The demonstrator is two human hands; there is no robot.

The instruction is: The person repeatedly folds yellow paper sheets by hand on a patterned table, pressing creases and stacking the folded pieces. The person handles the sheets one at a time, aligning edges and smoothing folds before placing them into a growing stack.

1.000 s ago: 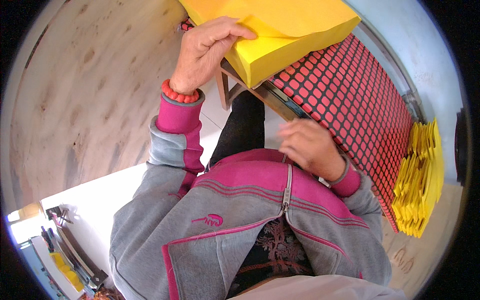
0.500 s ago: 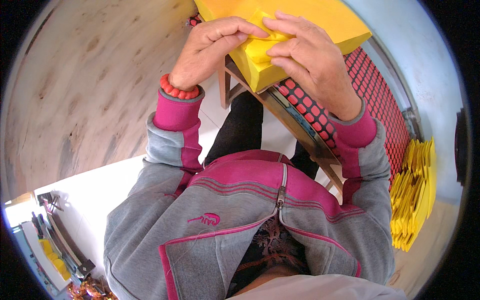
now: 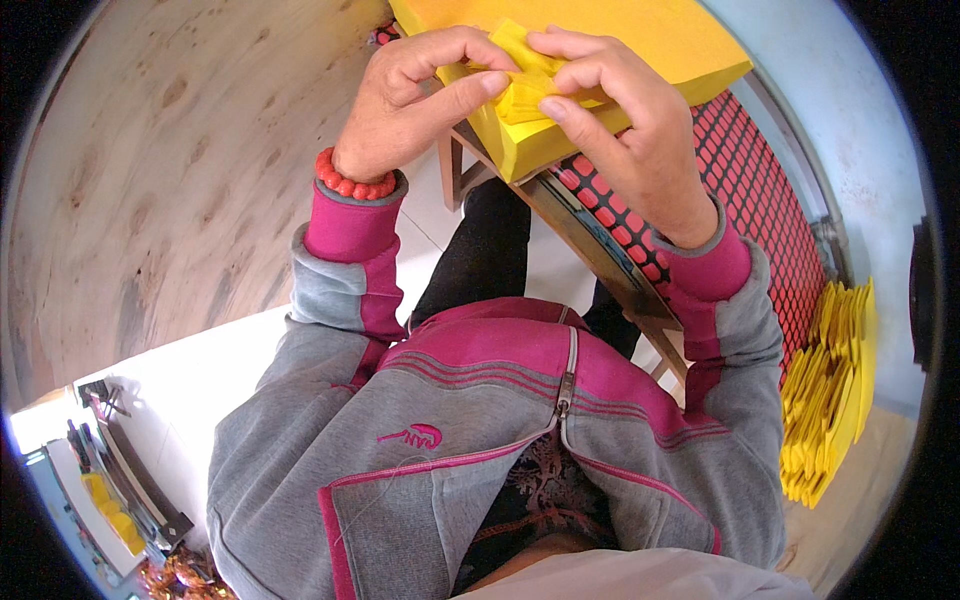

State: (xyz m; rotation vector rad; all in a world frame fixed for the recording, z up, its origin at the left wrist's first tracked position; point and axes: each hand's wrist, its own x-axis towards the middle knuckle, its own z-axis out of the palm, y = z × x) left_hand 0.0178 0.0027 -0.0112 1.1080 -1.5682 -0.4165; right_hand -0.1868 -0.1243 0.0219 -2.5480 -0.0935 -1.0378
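A small folded piece of yellow paper (image 3: 530, 92), creased into layers, is between my two hands above a corner of a thick yellow stack of sheets (image 3: 680, 40). My left hand (image 3: 410, 105), with a red bead bracelet at the wrist, pinches the piece's left side between thumb and forefinger. On the opposite side, my right hand (image 3: 630, 120) grips the paper with bent fingers and thumb. Its palm side and part of the folds are hidden. The stack lies below both hands, its front corner pointing toward me.
Beneath the stack stands a wooden-framed bench (image 3: 590, 230) with a red and black patterned surface (image 3: 760, 210). Many folded yellow pieces (image 3: 830, 400) are piled at the right. A large wooden panel (image 3: 190, 190) fills the left. Shelving with yellow items (image 3: 110, 510) is at lower left.
My fingers have shifted on the yellow paper, and its folds now look more opened and ruffled. My left thumb has moved slightly right; the right hand's fingers are more bent.
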